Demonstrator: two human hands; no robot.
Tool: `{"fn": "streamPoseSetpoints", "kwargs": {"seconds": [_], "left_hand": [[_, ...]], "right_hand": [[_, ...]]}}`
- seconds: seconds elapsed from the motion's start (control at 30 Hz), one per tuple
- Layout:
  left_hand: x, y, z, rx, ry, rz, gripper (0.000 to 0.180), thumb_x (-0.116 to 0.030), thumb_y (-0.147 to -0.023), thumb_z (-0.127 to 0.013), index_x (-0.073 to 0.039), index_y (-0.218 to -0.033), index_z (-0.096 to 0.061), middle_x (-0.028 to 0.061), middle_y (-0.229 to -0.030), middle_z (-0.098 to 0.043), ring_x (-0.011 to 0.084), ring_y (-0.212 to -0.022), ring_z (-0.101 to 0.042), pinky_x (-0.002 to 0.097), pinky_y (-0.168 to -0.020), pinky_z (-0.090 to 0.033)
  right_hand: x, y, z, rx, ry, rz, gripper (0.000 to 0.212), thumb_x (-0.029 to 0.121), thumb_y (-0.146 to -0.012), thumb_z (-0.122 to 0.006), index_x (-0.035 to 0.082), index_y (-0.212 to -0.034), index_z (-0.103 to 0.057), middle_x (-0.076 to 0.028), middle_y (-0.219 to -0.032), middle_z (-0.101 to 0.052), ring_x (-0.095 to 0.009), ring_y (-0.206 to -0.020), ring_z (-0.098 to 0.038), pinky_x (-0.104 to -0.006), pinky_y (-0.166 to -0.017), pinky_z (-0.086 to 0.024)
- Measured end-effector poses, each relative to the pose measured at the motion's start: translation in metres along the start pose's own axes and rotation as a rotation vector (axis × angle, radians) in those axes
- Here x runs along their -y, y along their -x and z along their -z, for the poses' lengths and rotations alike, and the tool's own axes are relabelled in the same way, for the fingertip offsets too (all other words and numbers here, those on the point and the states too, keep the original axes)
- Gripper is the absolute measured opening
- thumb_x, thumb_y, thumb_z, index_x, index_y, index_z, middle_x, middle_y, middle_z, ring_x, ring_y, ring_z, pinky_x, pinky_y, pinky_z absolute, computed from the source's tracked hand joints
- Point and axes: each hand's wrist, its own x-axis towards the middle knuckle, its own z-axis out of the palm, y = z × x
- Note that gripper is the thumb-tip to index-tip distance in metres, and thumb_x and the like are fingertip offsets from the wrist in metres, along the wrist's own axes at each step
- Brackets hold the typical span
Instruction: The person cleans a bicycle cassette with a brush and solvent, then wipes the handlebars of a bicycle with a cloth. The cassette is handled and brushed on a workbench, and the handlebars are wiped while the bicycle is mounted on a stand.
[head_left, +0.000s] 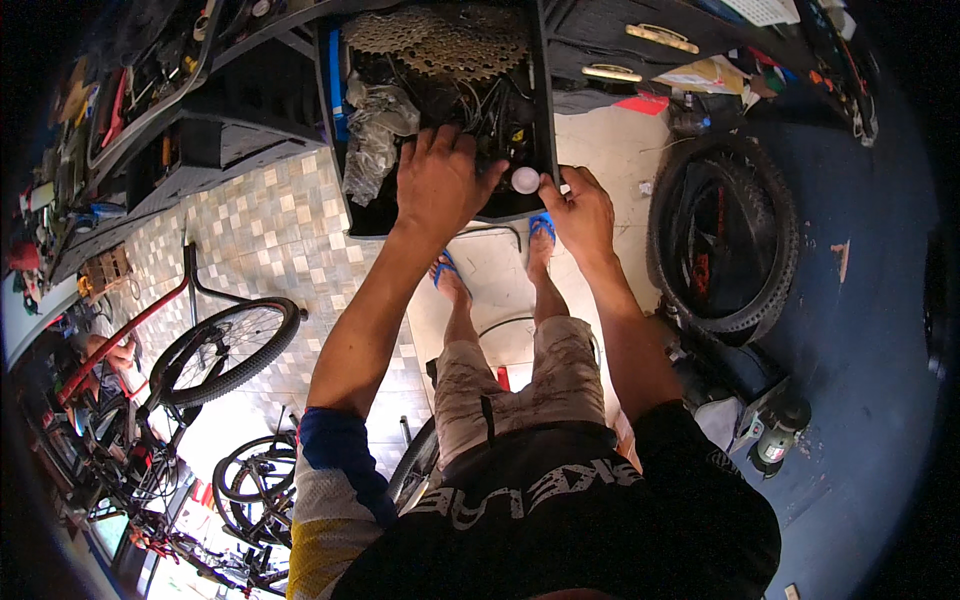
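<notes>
Black shirt (560, 540) fabric fills the foreground, the wearer leaning over a pulled-out dark drawer (547, 90). Toothed metal sprockets (450, 45) lie at its far end, above a tangle of dark cables (480, 105) and some crumpled clear plastic (375, 130). Left hand (442, 180) is palm down over the contents, fingers slightly spread; right hand (583, 212) is curled at the drawer's right edge. Whether either grips anything, I cannot tell. Between their thumbs, just beside the right one, sits a small white disc (525, 180); a careless nudge could drop it into the clutter, and cables might snag fingers.
</notes>
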Motion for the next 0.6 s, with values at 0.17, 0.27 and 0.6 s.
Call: {"fn": "streamPoseSetpoints", "kwargs": {"seconds": [0.17,0.27,0.6], "left_hand": [[-0.014,-0.011,0.012,-0.176,0.004,-0.108,0.025,-0.032,-0.088,-0.075,-0.007,-0.086,-0.072,0.0105,-0.097,-0.065,0.0326,-0.098,-0.063,0.0475,-0.084,-0.051],[-0.025,-0.031,0.023,-0.31,-0.04,-0.216,0.02,-0.028,-0.087,-0.074,-0.008,-0.09,-0.07,0.0093,-0.097,-0.064,0.0313,-0.098,-0.062,0.0462,-0.084,-0.05],[-0.013,-0.137,-0.022,0.035,-0.739,-0.148,0.074,-0.023,-0.092,-0.071,0.002,-0.154,-0.04,0.0243,-0.146,-0.053,0.0406,-0.139,-0.045,0.0546,-0.115,-0.033]], "right_hand": [[-0.006,0.001,-0.001,0.009,0.029,0.003,0.032,0.039,-0.096,-0.065,0.01,-0.107,-0.074,-0.016,-0.103,-0.07,-0.041,-0.093,-0.07,-0.0498,-0.08,-0.056],[-0.007,0.001,0.002,0.024,0.059,-0.004,0.032,0.039,-0.096,-0.065,0.011,-0.108,-0.074,-0.016,-0.102,-0.07,-0.041,-0.092,-0.069,-0.0506,-0.08,-0.056],[-0.004,0.005,0.002,-0.042,0.023,0.07,0.03,0.036,-0.096,-0.068,0.006,-0.103,-0.072,-0.015,-0.095,-0.067,-0.039,-0.083,-0.068,-0.0476,-0.072,-0.053]]}}
